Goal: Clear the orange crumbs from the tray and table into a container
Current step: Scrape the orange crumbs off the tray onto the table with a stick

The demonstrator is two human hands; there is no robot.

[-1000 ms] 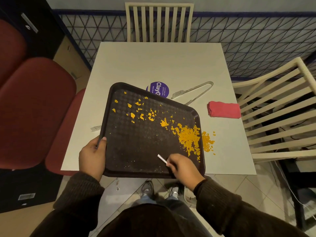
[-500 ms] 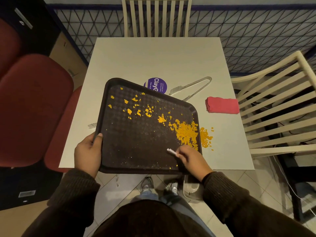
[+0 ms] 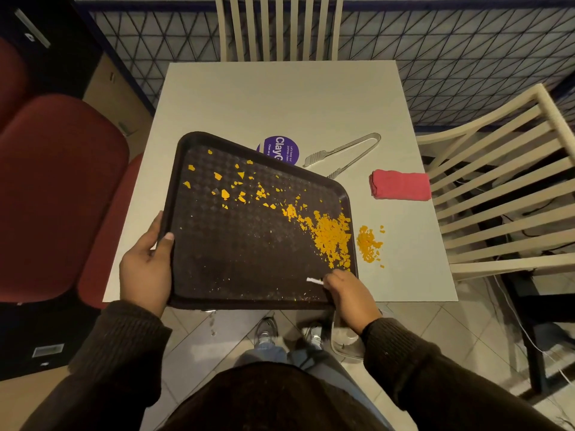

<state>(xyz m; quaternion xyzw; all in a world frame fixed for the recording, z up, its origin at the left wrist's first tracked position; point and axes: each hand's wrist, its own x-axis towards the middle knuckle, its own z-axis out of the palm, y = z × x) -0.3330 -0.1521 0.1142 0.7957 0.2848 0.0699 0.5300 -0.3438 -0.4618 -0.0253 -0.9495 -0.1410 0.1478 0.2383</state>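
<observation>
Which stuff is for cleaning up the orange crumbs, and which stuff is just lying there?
For the job:
- tray, gripped by the left hand
- orange crumbs on it
- smaller crumb pile on the table
- small white tool, pinched in the right hand
- what looks like a clear container below the table edge

Just lying about:
- metal tongs
- red cloth
- purple sticker

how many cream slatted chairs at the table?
2. Far chair at the table's far edge; right chair along its right side. Red seats on the left not counted; others may be out of frame.
</observation>
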